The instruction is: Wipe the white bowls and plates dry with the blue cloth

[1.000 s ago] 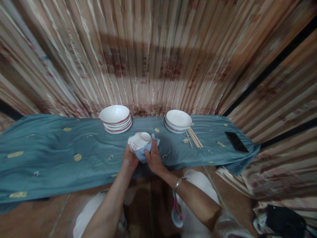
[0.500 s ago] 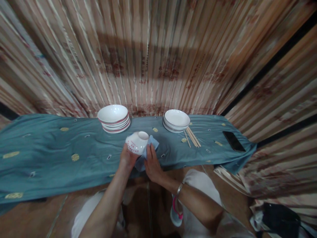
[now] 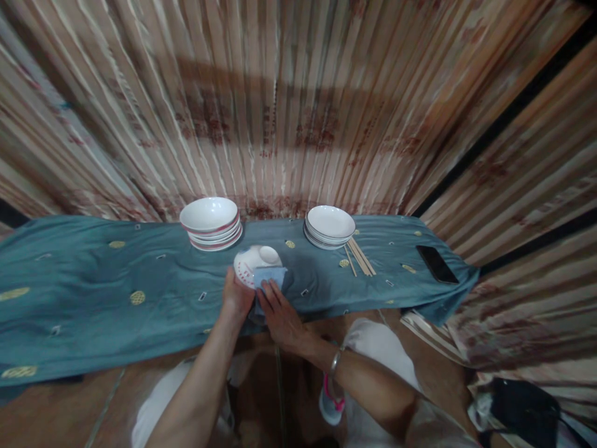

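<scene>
You hold a small white bowl in front of you, just above the near part of a long table covered in teal cloth. The bowl is bottom up and tilted, its round foot facing upward at the upper right, with red marks on its side. Your left hand is closed around the bowl's lower left edge; the bowl sits above and to the right of that hand, and its underside hides most of the fingertips. Your right hand lies lower and to the right, its fingers nearly straight and close together over a light blue rag. The rag lies against the bowl's lower right side, between bowl and fingers; whether the thumb pinches it cannot be told. Beyond your left hand stands a stack of red-rimmed bowls. Farther right is a stack of dark-rimmed plates, with wooden chopsticks just beside it. A black phone lies near the table's right end.
</scene>
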`<control>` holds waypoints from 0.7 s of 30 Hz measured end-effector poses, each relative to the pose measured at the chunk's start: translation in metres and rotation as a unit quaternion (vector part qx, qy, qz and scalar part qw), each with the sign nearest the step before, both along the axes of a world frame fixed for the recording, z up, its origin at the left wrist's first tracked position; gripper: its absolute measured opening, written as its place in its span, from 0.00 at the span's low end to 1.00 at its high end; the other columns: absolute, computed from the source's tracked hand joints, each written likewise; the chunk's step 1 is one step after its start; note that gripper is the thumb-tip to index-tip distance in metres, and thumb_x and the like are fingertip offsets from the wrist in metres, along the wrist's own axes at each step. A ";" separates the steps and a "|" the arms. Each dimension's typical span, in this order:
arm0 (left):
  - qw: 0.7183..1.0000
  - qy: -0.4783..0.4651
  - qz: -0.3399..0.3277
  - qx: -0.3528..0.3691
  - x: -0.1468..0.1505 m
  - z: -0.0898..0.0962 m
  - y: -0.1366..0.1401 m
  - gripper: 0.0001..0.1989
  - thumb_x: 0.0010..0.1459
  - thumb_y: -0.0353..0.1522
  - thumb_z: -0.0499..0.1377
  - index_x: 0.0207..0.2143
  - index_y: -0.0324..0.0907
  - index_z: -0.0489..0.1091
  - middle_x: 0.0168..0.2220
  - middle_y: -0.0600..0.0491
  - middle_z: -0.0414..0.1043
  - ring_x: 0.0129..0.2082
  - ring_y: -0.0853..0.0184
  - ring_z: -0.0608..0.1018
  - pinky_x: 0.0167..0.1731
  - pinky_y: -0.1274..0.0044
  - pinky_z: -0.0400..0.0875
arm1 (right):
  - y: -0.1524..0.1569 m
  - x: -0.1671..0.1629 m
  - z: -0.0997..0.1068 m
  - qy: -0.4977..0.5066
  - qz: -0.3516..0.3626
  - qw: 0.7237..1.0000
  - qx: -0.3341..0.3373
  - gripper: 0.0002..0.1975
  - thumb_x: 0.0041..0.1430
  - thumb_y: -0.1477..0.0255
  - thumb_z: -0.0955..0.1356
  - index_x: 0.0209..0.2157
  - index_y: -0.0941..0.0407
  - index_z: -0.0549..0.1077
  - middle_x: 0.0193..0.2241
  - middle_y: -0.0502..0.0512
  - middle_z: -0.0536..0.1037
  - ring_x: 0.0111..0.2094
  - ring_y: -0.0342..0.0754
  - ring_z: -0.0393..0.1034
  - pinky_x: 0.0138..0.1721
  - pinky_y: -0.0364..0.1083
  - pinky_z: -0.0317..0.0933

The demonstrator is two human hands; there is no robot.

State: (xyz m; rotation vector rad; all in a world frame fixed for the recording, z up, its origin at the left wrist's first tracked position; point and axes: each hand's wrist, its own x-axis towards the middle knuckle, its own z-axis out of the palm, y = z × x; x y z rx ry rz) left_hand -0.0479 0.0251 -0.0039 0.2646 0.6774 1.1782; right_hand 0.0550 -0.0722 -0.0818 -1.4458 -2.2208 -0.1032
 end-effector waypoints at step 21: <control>0.997 0.069 -0.017 0.005 0.002 0.003 -0.014 0.24 0.64 0.47 0.51 0.38 0.36 0.75 0.35 0.45 0.81 0.48 0.59 0.81 0.54 0.70 0.73 | 0.027 0.002 0.049 -0.057 0.028 0.994 0.087 0.24 0.67 0.78 0.59 0.63 0.62 0.62 0.65 0.62 0.65 0.69 0.53 0.50 0.65 0.54 0.54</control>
